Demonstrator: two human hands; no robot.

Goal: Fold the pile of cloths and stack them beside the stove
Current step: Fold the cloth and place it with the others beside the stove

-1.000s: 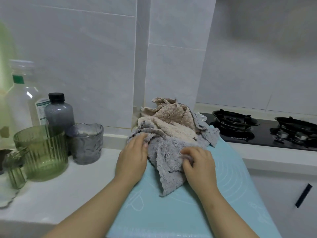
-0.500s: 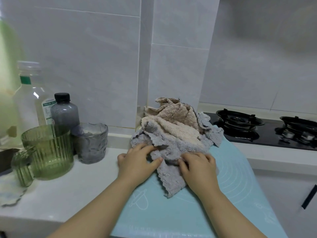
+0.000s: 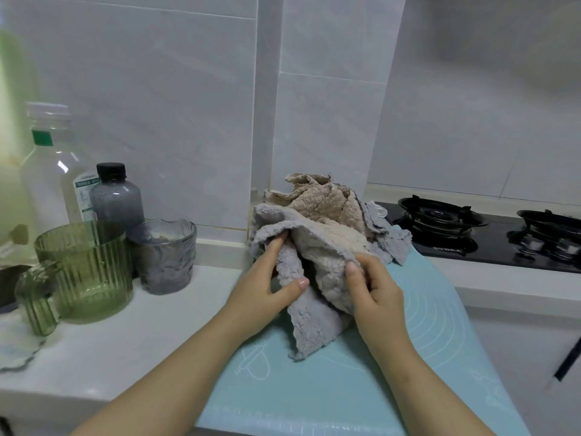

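A crumpled pile of cloths (image 3: 323, 209), grey and beige, sits at the back of a light blue mat (image 3: 440, 325) against the tiled wall. A grey cloth (image 3: 309, 325) hangs forward from the pile onto the mat. My left hand (image 3: 267, 291) pinches its left edge between thumb and fingers. My right hand (image 3: 374, 291) grips its right edge, fingers curled into the fabric. The black stove (image 3: 490, 237) lies to the right of the pile.
On the white counter (image 3: 125, 347) to the left stand a green ribbed glass (image 3: 85, 269), a small green glass (image 3: 37, 297), a grey glass (image 3: 163, 253), a dark bottle (image 3: 114, 196) and a clear bottle (image 3: 53, 165). The counter's front edge runs below.
Both hands have lifted and pulled the grey cloth up off the pile's front, exposing more beige cloth beneath. The view has shifted slightly.
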